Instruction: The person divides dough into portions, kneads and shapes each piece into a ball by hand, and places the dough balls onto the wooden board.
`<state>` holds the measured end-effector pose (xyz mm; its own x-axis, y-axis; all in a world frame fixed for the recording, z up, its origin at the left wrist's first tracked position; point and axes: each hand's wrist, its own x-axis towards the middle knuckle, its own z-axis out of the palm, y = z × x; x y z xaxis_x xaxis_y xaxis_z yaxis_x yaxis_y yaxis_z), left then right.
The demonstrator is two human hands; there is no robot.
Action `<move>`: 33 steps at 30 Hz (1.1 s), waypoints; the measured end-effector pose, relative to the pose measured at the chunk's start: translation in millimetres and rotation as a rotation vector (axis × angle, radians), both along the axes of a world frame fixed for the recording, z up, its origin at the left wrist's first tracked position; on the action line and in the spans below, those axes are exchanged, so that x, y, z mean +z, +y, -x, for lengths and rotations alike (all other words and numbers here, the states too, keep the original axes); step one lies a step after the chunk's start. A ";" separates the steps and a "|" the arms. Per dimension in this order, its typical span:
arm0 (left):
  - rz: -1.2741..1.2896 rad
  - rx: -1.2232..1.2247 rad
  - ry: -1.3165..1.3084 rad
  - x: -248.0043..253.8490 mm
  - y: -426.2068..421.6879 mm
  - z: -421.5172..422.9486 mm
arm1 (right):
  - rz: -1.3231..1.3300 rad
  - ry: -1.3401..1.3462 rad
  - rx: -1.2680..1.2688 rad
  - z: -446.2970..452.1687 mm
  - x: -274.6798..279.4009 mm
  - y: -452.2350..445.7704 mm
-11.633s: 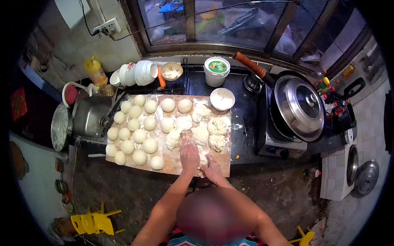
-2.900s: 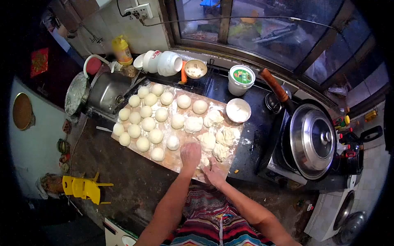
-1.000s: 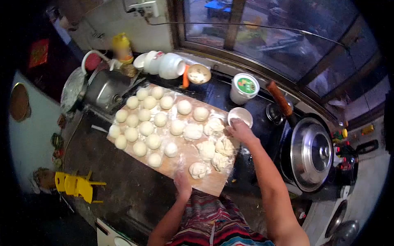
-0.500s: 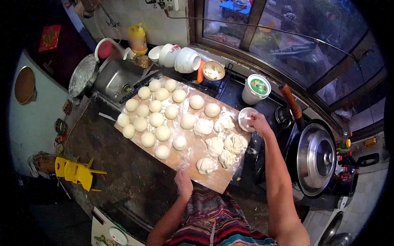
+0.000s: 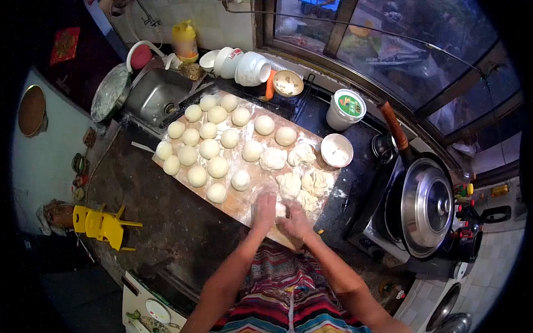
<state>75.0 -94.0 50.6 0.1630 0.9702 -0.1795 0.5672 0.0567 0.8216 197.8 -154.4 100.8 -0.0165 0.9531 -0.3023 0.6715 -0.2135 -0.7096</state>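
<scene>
The lump of dough I am working sits near the front right corner of the wooden board, only partly showing between my hands. My left hand lies along its left side, fingers together, though I cannot tell whether it grips; my right hand has thumb and fingers bent around the right side. Just past my fingertips, rough dough pieces crowd the board's right edge, while smooth dough balls cover its left part. A bowl with something white inside stands by the back right corner. On the black table behind it is a green-lidded tub; farther right, a lidded pan sits on the stove. The sink is beyond the board's left end.
</scene>
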 end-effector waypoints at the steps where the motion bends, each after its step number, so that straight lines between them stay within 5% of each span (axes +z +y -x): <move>1: 0.023 -0.048 0.072 9.7 -4.9 -1.1 | -0.031 0.030 -0.001 3.5 -1.6 0.2; 3: 0.083 -0.146 0.222 18.0 -29.8 2.4 | -0.112 -0.050 0.087 10.0 -3.7 -22.0; 4: -0.100 -0.021 -0.032 8.8 -46.0 4.9 | -0.108 -0.022 0.113 9.7 -11.4 -30.2; 7: -0.658 -0.210 0.323 -31.3 -44.2 14.4 | -0.085 0.031 0.036 5.8 -5.3 -29.2; 8: -0.622 -0.202 0.526 -38.6 -28.1 9.3 | -0.057 0.002 -0.054 6.6 -2.7 -24.9; 12: -0.539 -0.142 0.314 -26.9 18.1 -2.0 | 0.239 0.138 -0.266 8.5 24.9 -6.0; 14: -0.572 -0.167 0.223 -30.6 17.0 -2.4 | 0.126 0.264 -0.329 9.1 -25.3 -18.3; 15: -0.352 -0.115 0.123 -27.2 9.7 -2.0 | 0.065 0.328 -0.356 8.1 -42.5 -19.6; 17: 0.102 -0.020 -0.068 -11.7 -23.6 3.6 | -0.135 0.232 -0.148 3.2 3.6 -25.6; 20: 0.188 0.151 -0.179 27.7 -56.0 3.4 | -0.238 0.064 0.079 6.0 -13.6 -46.3; 23: -0.584 -0.133 0.405 -67.5 -44.1 11.8 | -0.242 0.017 -0.022 6.4 -25.4 -46.7; 29: -0.482 -0.189 0.457 -21.5 14.8 -7.7 | 0.080 0.155 -0.372 12.0 -14.8 -24.1; 31: -0.260 -0.429 0.515 -23.7 -5.1 0.7 | -0.056 0.239 -0.336 10.9 -27.6 -35.1; 33: -0.170 -0.223 0.202 -6.8 -49.6 3.3 | -0.198 0.252 -0.209 7.9 -24.3 -43.1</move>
<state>71.7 -143.6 43.8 0.3518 0.9336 -0.0688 0.7022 -0.2145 0.6789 189.9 -197.5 76.4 0.1344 0.9833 -0.1230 0.4269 -0.1695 -0.8883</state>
